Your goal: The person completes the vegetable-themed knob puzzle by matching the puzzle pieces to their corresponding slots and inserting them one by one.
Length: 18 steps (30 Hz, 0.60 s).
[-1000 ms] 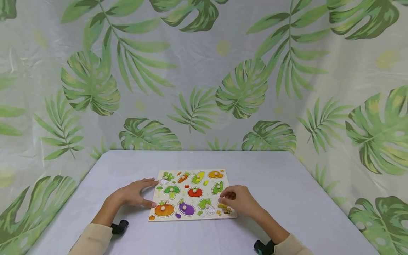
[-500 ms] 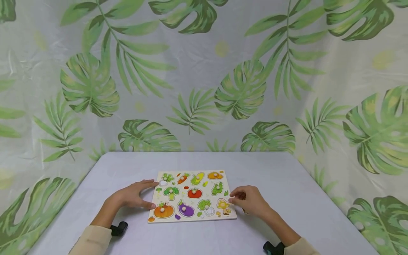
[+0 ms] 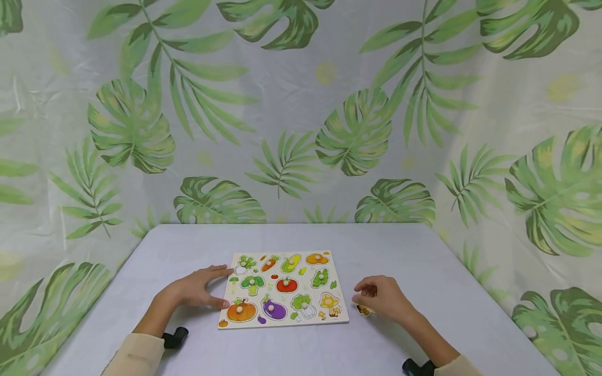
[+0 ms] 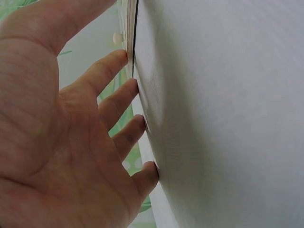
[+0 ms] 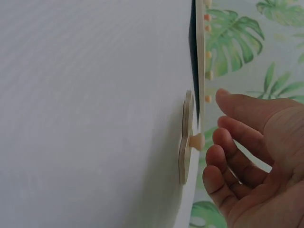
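Observation:
A wooden vegetable puzzle board [image 3: 292, 298] lies flat on the table, with several knobbed pieces in it. At its lower right corner, the mushroom recess [image 3: 330, 300] shows a printed picture and no knob. My left hand [image 3: 199, 287] rests against the board's left edge, thumb and fingers spread apart. Right of the board, the mushroom puzzle piece [image 3: 363, 309] lies on the table, partly hidden by my right hand [image 3: 383, 298]. In the right wrist view, the piece's wooden knob [image 5: 197, 141] stands apart from the loosely bent fingers [image 5: 216, 183].
A white cloth covers the table [image 3: 291, 237]. Leaf-patterned curtains [image 3: 282, 104] hang behind it and on both sides. Dark wrist cameras show near both sleeves, the left camera [image 3: 176, 338] and the right camera [image 3: 418, 367].
My right hand has moved right, off the board, bringing the mushroom piece out of its recess. The piece is now on the table and released. My left hand has stayed in place.

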Tool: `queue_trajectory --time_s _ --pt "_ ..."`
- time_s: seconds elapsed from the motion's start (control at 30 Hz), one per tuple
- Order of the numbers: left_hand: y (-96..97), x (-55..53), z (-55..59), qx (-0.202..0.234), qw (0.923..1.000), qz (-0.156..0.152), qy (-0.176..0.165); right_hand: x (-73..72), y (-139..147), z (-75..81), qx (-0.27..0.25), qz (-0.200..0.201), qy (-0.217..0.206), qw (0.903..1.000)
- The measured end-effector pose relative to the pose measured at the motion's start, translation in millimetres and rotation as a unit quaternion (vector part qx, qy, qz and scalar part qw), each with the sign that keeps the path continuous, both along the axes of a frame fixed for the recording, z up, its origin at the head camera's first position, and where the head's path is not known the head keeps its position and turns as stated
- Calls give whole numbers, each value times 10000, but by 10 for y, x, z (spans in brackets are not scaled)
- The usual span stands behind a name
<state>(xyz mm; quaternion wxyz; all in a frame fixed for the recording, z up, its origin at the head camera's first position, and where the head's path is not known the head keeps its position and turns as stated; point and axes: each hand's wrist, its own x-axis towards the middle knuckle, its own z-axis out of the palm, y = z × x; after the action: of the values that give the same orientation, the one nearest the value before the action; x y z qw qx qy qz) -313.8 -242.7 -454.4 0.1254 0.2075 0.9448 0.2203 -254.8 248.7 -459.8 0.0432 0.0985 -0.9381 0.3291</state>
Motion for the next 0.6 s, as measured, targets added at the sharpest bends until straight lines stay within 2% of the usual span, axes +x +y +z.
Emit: queue_trajectory --time_s 0.27,0.6 --pt "5 -3 -12 -29 10000 44 -36 61 218 -23 261 -49 69 9996" --pt "-10 6 -9 12 10000 -4 -16 142 291 -48 390 -111 -114 9991"
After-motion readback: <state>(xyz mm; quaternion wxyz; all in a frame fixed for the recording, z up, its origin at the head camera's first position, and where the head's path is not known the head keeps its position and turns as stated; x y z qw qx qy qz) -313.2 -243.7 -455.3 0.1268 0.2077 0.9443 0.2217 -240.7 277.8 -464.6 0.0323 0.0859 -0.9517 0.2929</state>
